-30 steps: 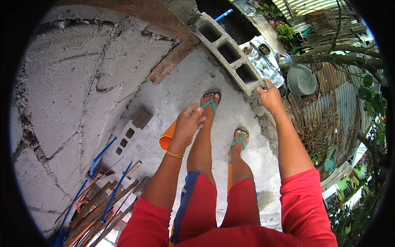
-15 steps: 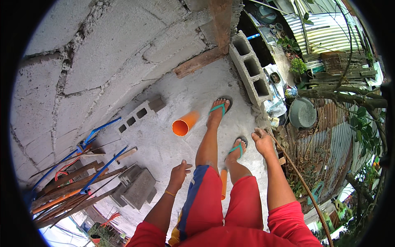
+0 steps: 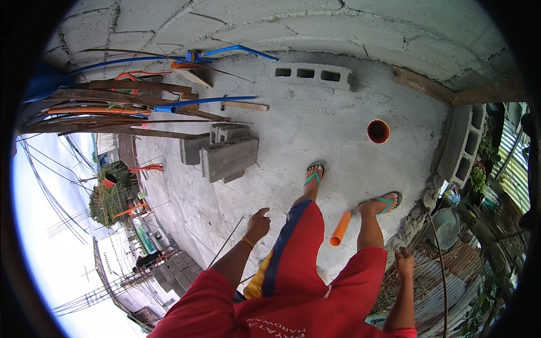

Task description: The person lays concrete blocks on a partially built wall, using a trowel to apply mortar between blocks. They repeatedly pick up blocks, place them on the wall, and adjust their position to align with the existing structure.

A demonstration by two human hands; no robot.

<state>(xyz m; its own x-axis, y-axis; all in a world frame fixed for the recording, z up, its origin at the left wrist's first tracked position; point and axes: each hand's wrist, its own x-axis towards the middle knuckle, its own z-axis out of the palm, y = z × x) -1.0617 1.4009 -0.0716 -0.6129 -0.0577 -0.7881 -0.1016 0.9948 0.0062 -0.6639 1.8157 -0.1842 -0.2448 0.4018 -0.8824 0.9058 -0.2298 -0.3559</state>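
Note:
My left hand (image 3: 258,226) hangs over the concrete floor (image 3: 293,135) beside my shorts, its fingers loosely bent but apart, holding nothing. To the right, my right hand (image 3: 404,262) is closed by my hip near the slab's broken edge; nothing shows in it. Closest to that hand on the floor is a narrow orange pipe (image 3: 340,229), beside my right foot. Farther ahead lies the round open end of a wider orange pipe (image 3: 378,132). Both hands are apart from the pipes. My feet, in green-strapped flip-flops, are set apart on the concrete.
Grey hollow blocks (image 3: 230,155) are stacked left of centre; another block (image 3: 313,76) lies by the far wall. Wood planks and blue pipes (image 3: 197,102) jut in from the left. A hollow block (image 3: 462,143) stands at the right edge, above rusty roofing sheets (image 3: 434,281).
My view has turned left, swinging the block stack and planks toward the upper middle. My feet have stepped to new places. My right hand has dropped nearer my hip and its fingers have closed.

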